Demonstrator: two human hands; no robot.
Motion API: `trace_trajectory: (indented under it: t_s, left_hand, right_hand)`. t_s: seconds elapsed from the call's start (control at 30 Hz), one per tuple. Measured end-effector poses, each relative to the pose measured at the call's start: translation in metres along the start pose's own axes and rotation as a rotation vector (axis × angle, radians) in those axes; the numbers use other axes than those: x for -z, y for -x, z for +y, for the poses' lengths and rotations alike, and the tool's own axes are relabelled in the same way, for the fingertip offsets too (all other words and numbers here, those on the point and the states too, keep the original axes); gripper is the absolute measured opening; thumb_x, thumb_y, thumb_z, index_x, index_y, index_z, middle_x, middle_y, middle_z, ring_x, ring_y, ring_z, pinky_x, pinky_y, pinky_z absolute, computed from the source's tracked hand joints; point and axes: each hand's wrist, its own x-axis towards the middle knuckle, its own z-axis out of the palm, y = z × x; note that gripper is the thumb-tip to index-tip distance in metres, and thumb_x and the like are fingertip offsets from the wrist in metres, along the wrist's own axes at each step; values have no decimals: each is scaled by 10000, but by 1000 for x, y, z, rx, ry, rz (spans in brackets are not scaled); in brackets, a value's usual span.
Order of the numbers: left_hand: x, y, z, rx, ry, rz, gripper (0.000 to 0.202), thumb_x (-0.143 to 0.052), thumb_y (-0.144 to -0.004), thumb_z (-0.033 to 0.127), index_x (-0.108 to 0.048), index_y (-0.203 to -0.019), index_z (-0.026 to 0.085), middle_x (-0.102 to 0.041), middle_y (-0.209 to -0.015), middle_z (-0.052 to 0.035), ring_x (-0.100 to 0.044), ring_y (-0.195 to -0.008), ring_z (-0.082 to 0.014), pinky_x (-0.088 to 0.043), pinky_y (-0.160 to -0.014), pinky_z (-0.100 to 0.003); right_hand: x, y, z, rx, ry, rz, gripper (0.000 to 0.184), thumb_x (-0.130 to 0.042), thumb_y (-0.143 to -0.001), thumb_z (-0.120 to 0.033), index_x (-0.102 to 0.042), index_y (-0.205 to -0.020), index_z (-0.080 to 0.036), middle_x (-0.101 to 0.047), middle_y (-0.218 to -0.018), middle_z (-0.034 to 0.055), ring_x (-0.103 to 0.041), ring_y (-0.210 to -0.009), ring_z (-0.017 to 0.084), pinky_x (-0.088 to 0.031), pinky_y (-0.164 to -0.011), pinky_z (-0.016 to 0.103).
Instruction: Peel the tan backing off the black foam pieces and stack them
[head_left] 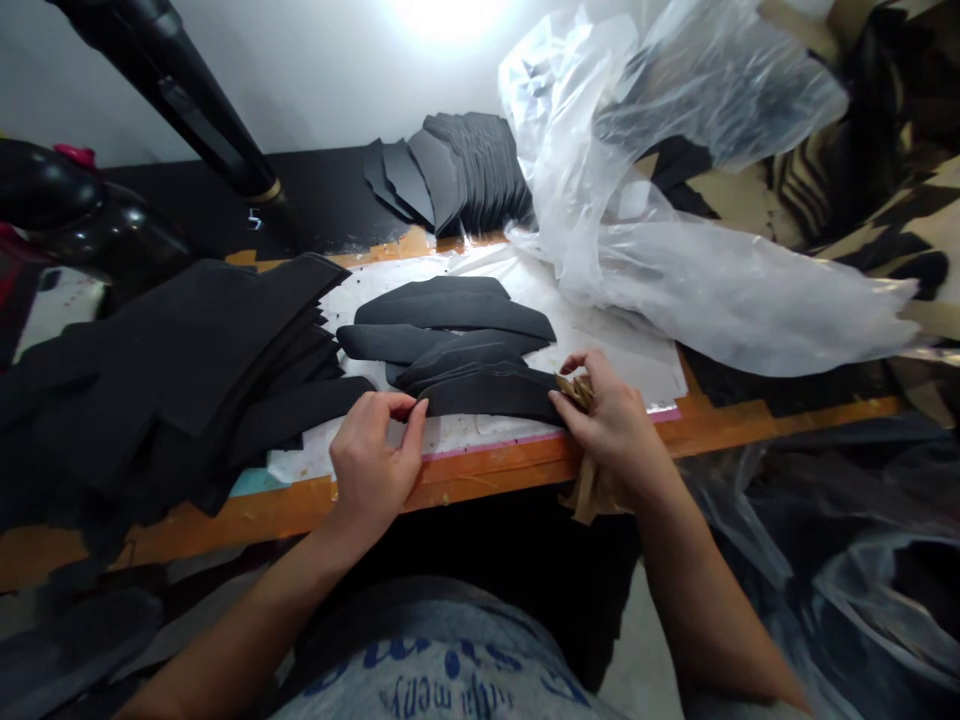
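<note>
A curved black sheet piece, like cut foam or fabric, lies at the table's front edge. My left hand pinches its left end between thumb and fingertips. At its right end, my right hand presses thumb and fingers together. Crumpled tan strips, perhaps paper or tape, are tucked in the right hand and hang below it. Behind the held piece, several similar black pieces overlap on a white sheet.
A large pile of black pieces spreads over the left side. Grey-black pieces stand in a row at the back. Clear plastic bags cover the right rear. A black machine arm or post rises at the upper left.
</note>
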Motion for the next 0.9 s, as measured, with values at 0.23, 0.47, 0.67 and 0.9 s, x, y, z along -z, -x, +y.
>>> trace_trajectory:
  t_s: [0.23,0.47,0.67,0.9]
  left_hand:
    - [8,5,2,-316,362,-157,199,-577,-919,76,-523,-1045,221,-684,-1153,-79,-680,-1076,-177,-568,-885,-323]
    - [5,-13,2,58,116,-172,138,-635,-921,282,-591,-833,185,-587,-704,26,-517,-577,-85,-423,-571,-223]
    - [-1,-15,2,162,109,-163,165,-641,-901,335,-625,-834,185,-637,-712,17,-551,-574,-98,-428,-598,-235]
    - [-4,-16,-2,107,7,-154,157,-635,-915,323,-621,-845,184,-631,-719,11,-572,-611,-115,-426,-630,-243]
  right_hand:
    - [1,-2,0,27,46,-51,265,-550,-861,-310,-490,-1102,-216,-570,-672,-8,-523,-569,174,-356,-607,258]
    - [2,-2,-2,23,36,-50,255,-549,-848,-298,-489,-1082,-216,-565,-653,-10,-527,-573,180,-353,-605,261]
    - [2,-3,-1,10,32,-58,256,-556,-843,-298,-492,-1078,-218,-567,-657,-5,-528,-569,186,-363,-604,269]
    - [0,-4,-4,-6,132,-77,247,-549,-869,-274,-516,-1104,-205,-620,-705,28,-571,-619,216,-365,-634,289]
